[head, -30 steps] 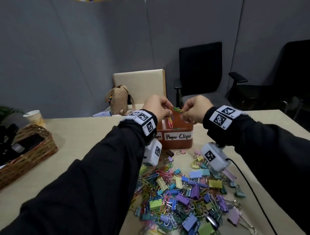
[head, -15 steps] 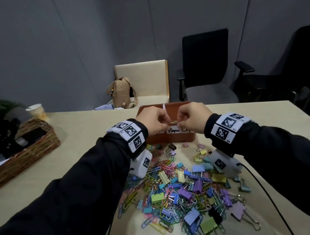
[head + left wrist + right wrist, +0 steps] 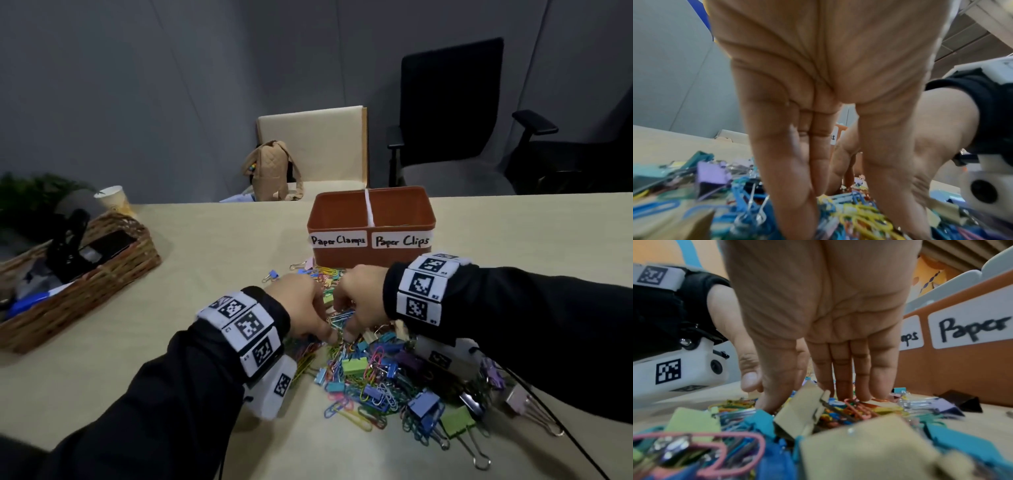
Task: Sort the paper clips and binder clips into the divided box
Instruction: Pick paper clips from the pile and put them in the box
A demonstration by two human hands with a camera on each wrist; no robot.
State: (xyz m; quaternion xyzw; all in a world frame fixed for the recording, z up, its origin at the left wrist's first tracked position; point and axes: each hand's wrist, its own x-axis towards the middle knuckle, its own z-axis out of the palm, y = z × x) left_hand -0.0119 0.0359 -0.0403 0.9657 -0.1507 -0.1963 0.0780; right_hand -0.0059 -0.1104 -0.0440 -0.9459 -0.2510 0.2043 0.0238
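Note:
An orange divided box (image 3: pixel 342 262) stands on the table, its front labelled "Paper Clamps" on the left and "Paper Clips" on the right. In front of it lies a mixed pile of coloured paper clips and binder clips (image 3: pixel 376 370). Both hands are down on the far part of this pile, close together. My left hand (image 3: pixel 322 329) reaches down with straight fingers (image 3: pixel 793 186), thumb apart, yellow paper clips (image 3: pixel 863 214) between them. My right hand (image 3: pixel 347 322) also points straight fingers (image 3: pixel 842 373) onto the clips, beside a beige binder clip (image 3: pixel 801 412). Neither hand plainly holds anything.
A wicker basket (image 3: pixel 78 274) with dark items sits at the left, a paper cup (image 3: pixel 113 200) behind it. Beyond the table are a beige chair with a tan bag (image 3: pixel 270 168) and a black office chair (image 3: pixel 448 113). A black cable (image 3: pixel 565 435) runs along the right.
Both hands came down and toward me from above the box's "Paper Clips" side, where they pinched a paper clip, to the pile. That clip is no longer in the fingers.

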